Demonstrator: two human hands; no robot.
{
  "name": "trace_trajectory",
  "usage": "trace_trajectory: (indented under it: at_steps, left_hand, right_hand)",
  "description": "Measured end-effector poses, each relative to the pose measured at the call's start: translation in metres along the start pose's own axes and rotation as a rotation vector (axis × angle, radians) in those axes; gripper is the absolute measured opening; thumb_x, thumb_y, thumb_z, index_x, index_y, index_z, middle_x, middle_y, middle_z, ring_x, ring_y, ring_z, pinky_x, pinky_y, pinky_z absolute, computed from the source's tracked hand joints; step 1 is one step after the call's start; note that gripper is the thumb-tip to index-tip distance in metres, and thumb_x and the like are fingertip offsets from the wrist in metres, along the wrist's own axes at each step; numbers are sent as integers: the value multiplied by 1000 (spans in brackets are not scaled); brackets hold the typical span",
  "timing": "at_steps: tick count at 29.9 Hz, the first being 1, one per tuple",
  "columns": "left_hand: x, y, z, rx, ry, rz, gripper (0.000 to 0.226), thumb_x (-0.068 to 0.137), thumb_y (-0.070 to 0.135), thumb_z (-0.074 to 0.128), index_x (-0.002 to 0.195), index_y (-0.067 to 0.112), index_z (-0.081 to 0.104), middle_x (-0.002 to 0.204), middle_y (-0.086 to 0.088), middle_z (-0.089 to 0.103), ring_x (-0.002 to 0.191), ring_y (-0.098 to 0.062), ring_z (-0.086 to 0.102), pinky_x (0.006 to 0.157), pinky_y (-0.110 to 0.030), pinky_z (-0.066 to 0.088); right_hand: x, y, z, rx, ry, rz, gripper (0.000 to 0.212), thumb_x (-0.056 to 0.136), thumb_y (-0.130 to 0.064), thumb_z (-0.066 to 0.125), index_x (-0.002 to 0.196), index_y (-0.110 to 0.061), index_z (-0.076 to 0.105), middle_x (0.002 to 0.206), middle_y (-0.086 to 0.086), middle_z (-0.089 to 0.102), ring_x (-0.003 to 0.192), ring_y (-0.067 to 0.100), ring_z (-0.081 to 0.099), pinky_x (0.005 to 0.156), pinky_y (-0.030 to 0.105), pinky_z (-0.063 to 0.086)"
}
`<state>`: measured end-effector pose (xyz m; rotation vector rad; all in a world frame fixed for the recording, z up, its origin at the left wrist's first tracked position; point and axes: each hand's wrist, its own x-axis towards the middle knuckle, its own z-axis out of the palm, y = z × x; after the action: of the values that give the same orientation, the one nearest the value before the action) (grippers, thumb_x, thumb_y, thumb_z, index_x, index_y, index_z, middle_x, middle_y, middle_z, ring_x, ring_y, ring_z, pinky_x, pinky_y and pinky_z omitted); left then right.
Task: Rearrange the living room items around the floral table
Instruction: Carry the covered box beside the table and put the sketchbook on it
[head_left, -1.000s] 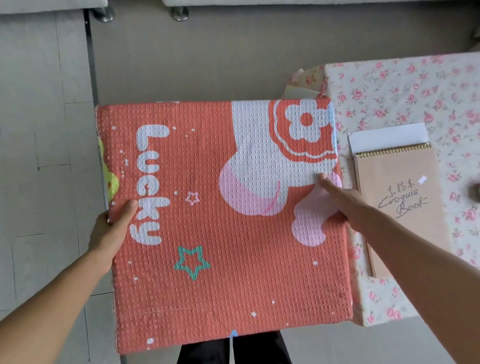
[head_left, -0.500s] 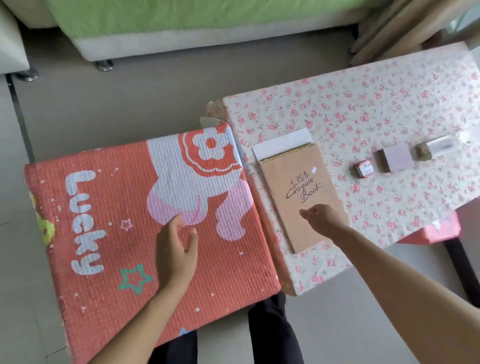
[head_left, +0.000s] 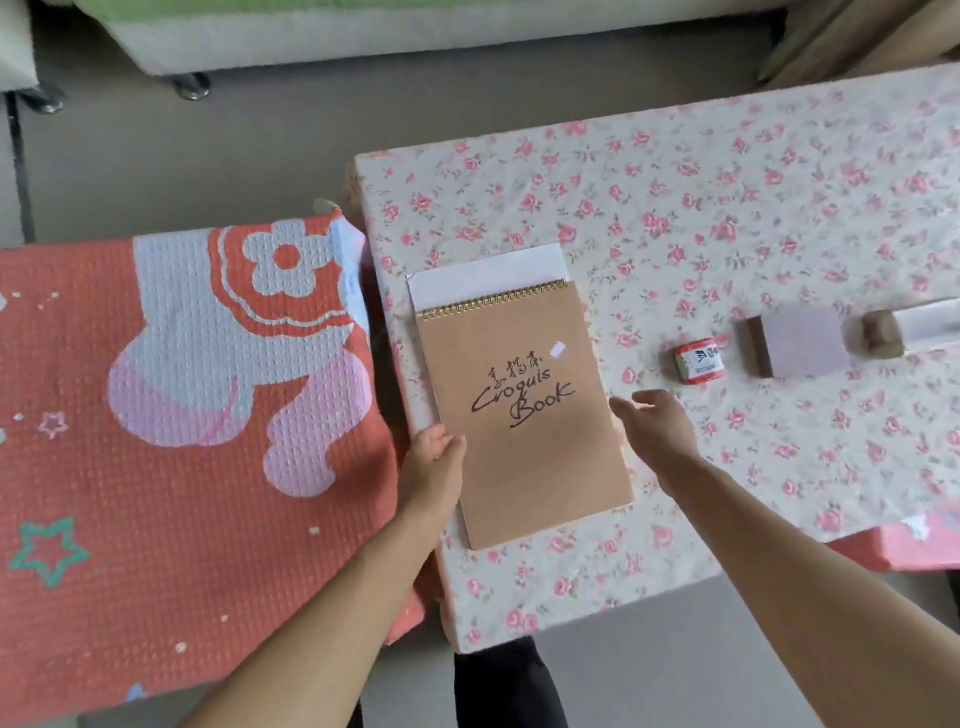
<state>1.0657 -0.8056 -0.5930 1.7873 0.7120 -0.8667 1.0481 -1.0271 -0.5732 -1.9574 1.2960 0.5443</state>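
Likely light and stiffish: lift sketchbook (head_left: 524, 415) by both long edges, left hand (head_left: 434, 462) pinching one, right hand (head_left: 657, 426) beside the other, fingers loosely apart.

Both hands at the sketchbook!
The brown sketchbook (head_left: 524, 415) lay flat on the floral table (head_left: 727, 208), with a white sheet (head_left: 488, 275) peeking out above its spiral. The left hand (head_left: 434, 467) gripped its left edge, thumb on the cover. The right hand (head_left: 657, 426) hovered loose-fingered just beside its right edge. A red mat (head_left: 208, 467) butted against the table's left side.
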Motion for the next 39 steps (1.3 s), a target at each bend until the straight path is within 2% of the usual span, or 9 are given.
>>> trace_trajectory:
  at_steps: [4,8,11,13,16,21,24,34,39]
  left_hand:
    - [18,4,21,34,184,-10,34,91,20,53,119,2,56,105,-8,62,103,-26,59,83,-28,41]
    - [26,-1,37,26,360,7,19,88,17,55,89,0,63,81,-10,63,87,-33,62,69,-26,36]
    - [31,3,42,6,386,-66,34,91,28,54,72,0,57,65,-6,53,76,-29,52,68,-33,38]
    - [38,9,42,-50,397,-134,43,92,39,52,79,-1,62,71,-7,57,79,-29,53,71,-31,40]
    - [39,17,43,-156,379,-252,59,89,47,54,115,-6,60,102,-14,58,106,-34,58,84,-30,41]
    - [20,26,47,-90,311,-139,45,95,45,43,71,8,54,65,-1,47,80,-26,47,65,-27,31]
    - [2,18,31,-268,332,-95,38,90,47,53,80,11,55,67,2,48,71,-20,48,66,-31,39]
    - [-13,-29,-171,-379,529,-34,34,90,40,57,75,12,44,67,3,37,63,-13,34,55,-29,28]
    - [-4,-68,-299,-395,513,12,16,93,23,55,105,13,57,93,5,57,97,-15,48,85,-28,37]
  right_hand:
    - [26,-1,5,95,-23,-45,46,89,-34,60,126,-8,54,118,12,64,98,24,57,94,39,48]
    - [44,7,20,124,-82,-47,45,88,-36,59,123,-7,54,106,7,61,93,23,56,87,38,49]
    - [52,8,25,195,-109,10,37,87,-41,59,105,-8,59,87,4,60,79,18,55,73,30,42]
    - [55,4,21,222,-159,51,36,89,-45,58,83,-9,52,72,1,51,65,13,47,65,29,37]
    - [60,9,13,280,-169,89,37,90,-46,57,93,-9,53,73,0,46,64,12,42,61,28,34]
    - [35,14,3,449,-73,96,33,90,-40,59,101,-10,54,84,3,52,77,17,48,59,28,35]
    - [-2,4,2,586,-18,98,34,90,-41,59,99,-9,56,76,1,48,66,13,43,62,28,35]
    - [-148,-65,127,671,-278,97,37,88,-44,61,98,-9,57,91,6,57,77,16,53,75,33,45]
    - [-211,-105,220,659,-383,101,36,89,-43,58,101,-10,56,87,2,53,74,7,47,74,29,39]
